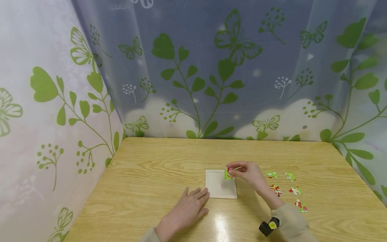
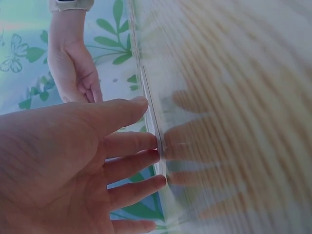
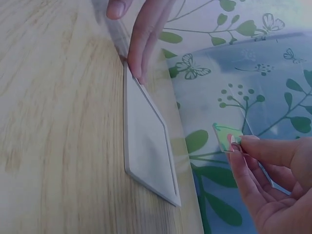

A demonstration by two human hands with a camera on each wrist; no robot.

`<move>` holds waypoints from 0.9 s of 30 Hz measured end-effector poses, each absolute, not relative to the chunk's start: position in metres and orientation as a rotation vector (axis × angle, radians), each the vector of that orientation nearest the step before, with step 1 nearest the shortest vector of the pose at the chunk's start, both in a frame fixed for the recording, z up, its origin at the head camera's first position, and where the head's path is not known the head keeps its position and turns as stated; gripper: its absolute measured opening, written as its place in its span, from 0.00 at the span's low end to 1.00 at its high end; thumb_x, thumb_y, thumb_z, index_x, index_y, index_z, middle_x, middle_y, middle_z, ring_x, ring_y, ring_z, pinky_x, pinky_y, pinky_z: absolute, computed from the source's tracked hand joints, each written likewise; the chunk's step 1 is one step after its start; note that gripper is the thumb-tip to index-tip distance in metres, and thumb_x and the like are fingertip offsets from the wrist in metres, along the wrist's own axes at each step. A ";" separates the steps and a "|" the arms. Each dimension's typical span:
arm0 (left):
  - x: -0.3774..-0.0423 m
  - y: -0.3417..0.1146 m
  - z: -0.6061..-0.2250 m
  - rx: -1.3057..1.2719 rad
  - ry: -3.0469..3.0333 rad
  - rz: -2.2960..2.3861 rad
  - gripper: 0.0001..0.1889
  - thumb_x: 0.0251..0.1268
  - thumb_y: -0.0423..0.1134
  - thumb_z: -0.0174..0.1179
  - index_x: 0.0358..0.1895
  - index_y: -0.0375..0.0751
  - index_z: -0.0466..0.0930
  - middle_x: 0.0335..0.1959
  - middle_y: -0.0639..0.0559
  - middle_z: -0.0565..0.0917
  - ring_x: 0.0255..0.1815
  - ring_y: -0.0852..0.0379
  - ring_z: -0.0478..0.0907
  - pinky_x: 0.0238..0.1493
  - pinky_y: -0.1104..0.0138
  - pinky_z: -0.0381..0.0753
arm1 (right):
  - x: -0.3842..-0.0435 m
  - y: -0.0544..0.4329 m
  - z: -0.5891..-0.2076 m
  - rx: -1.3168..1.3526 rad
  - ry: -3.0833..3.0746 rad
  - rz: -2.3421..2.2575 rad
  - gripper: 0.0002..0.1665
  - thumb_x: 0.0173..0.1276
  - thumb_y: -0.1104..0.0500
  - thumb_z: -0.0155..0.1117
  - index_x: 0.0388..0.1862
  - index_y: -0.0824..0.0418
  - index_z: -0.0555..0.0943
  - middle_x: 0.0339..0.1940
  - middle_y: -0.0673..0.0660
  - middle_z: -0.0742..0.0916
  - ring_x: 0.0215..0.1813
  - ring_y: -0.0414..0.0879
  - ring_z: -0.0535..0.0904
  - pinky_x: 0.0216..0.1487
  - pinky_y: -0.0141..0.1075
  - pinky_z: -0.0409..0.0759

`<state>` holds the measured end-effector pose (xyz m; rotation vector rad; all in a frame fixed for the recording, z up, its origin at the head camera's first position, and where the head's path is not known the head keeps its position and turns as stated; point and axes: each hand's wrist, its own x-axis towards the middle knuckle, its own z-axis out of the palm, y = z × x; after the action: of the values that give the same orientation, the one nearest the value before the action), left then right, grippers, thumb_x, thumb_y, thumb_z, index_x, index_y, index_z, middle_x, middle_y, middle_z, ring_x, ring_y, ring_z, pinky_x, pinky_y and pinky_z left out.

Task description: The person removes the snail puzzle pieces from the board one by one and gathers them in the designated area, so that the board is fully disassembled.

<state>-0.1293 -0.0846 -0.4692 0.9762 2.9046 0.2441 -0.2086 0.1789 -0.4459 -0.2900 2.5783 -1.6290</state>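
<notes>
A square white puzzle tray [image 1: 220, 188] with a raised rim lies on the wooden table. My right hand [image 1: 248, 174] pinches a green and red puzzle piece [image 1: 227, 174] between thumb and fingertips, above the tray's far right part. In the right wrist view that puzzle piece [image 3: 226, 138] is held up, apart from the tray [image 3: 146, 141]. My left hand [image 1: 189, 207] lies with fingers spread, its fingertips touching the tray's near left edge. The left wrist view shows the left hand [image 2: 92, 165] with fairly straight fingers against the tray's thin side.
To the right on the table [image 1: 145, 174] lie several loose puzzle pieces, among them a green one [image 1: 290, 177], a red and white one [image 1: 295, 190] and a red one [image 1: 301, 206]. Patterned curtains [image 1: 193, 84] stand behind and at the sides.
</notes>
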 end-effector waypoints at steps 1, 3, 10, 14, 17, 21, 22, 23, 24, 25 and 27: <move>-0.129 -0.085 -0.469 0.977 2.906 0.240 0.28 0.76 0.51 0.56 0.73 0.42 0.71 0.75 0.50 0.69 0.74 0.46 0.68 0.73 0.41 0.65 | -0.208 0.182 -0.445 -0.284 2.584 -1.624 0.19 0.67 0.58 0.72 0.54 0.66 0.86 0.49 0.61 0.90 0.42 0.45 0.88 0.47 0.35 0.83; -0.129 -0.084 -0.470 0.977 2.910 0.228 0.28 0.76 0.51 0.56 0.73 0.42 0.71 0.75 0.50 0.69 0.74 0.47 0.68 0.73 0.41 0.65 | -0.206 0.190 -0.444 -0.274 2.601 -1.604 0.20 0.68 0.56 0.72 0.54 0.66 0.86 0.49 0.60 0.90 0.42 0.45 0.88 0.49 0.37 0.83; -0.129 -0.084 -0.471 0.983 2.920 0.212 0.28 0.76 0.51 0.56 0.73 0.42 0.71 0.75 0.50 0.70 0.74 0.47 0.69 0.73 0.41 0.65 | -0.197 0.219 -0.444 -0.215 2.612 -1.571 0.22 0.69 0.54 0.71 0.56 0.65 0.85 0.48 0.60 0.90 0.43 0.46 0.87 0.41 0.42 0.83; -0.129 -0.084 -0.470 0.987 2.921 0.213 0.28 0.76 0.51 0.56 0.73 0.42 0.71 0.75 0.49 0.70 0.74 0.46 0.69 0.73 0.41 0.65 | -0.192 0.234 -0.448 -0.186 2.595 -1.565 0.23 0.69 0.53 0.71 0.56 0.67 0.84 0.47 0.60 0.90 0.42 0.46 0.87 0.35 0.39 0.81; -0.129 -0.084 -0.470 0.989 2.926 0.215 0.28 0.76 0.51 0.56 0.72 0.42 0.72 0.75 0.49 0.70 0.74 0.46 0.69 0.73 0.41 0.65 | -0.188 0.241 -0.452 -0.189 2.586 -1.563 0.23 0.69 0.54 0.71 0.55 0.68 0.84 0.48 0.60 0.90 0.42 0.45 0.87 0.37 0.38 0.82; -0.130 -0.084 -0.471 0.983 2.929 0.223 0.28 0.76 0.51 0.56 0.72 0.41 0.72 0.75 0.49 0.70 0.74 0.46 0.69 0.73 0.41 0.65 | -0.181 0.249 -0.457 -0.209 2.591 -1.548 0.22 0.68 0.54 0.72 0.54 0.68 0.84 0.48 0.62 0.90 0.41 0.44 0.88 0.43 0.36 0.82; -0.130 -0.084 -0.471 0.982 2.929 0.222 0.28 0.76 0.51 0.56 0.72 0.41 0.72 0.75 0.49 0.70 0.74 0.47 0.69 0.73 0.41 0.65 | -0.179 0.251 -0.459 -0.208 2.588 -1.541 0.21 0.68 0.55 0.72 0.54 0.68 0.84 0.47 0.61 0.90 0.41 0.44 0.88 0.44 0.35 0.83; -0.130 -0.084 -0.471 0.981 2.929 0.222 0.28 0.76 0.51 0.56 0.72 0.41 0.72 0.75 0.49 0.70 0.74 0.47 0.69 0.73 0.41 0.65 | -0.177 0.254 -0.460 -0.206 2.585 -1.531 0.21 0.68 0.55 0.72 0.54 0.68 0.84 0.47 0.61 0.90 0.41 0.43 0.88 0.45 0.34 0.83; -0.130 -0.084 -0.472 0.981 2.928 0.221 0.28 0.76 0.51 0.56 0.72 0.42 0.72 0.75 0.49 0.70 0.74 0.47 0.69 0.73 0.41 0.65 | -0.174 0.256 -0.462 -0.203 2.572 -1.528 0.21 0.68 0.56 0.72 0.53 0.68 0.84 0.46 0.61 0.90 0.41 0.44 0.88 0.46 0.33 0.83; -0.130 -0.084 -0.472 0.981 2.928 0.218 0.28 0.76 0.51 0.56 0.72 0.42 0.72 0.75 0.49 0.70 0.74 0.47 0.69 0.73 0.42 0.65 | -0.172 0.259 -0.464 -0.199 2.566 -1.516 0.20 0.67 0.56 0.72 0.53 0.67 0.84 0.45 0.60 0.90 0.40 0.43 0.88 0.44 0.33 0.84; -0.130 -0.084 -0.472 0.977 2.925 0.219 0.28 0.76 0.51 0.56 0.73 0.42 0.71 0.75 0.50 0.70 0.74 0.47 0.69 0.73 0.42 0.65 | -0.168 0.264 -0.468 -0.231 2.550 -1.494 0.20 0.66 0.57 0.73 0.53 0.68 0.84 0.43 0.60 0.90 0.40 0.43 0.88 0.41 0.34 0.85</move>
<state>-0.1297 -0.0838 -0.4724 0.9772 2.9246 0.2186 -0.1681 0.2639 -0.4676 -0.2312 2.5503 -1.4940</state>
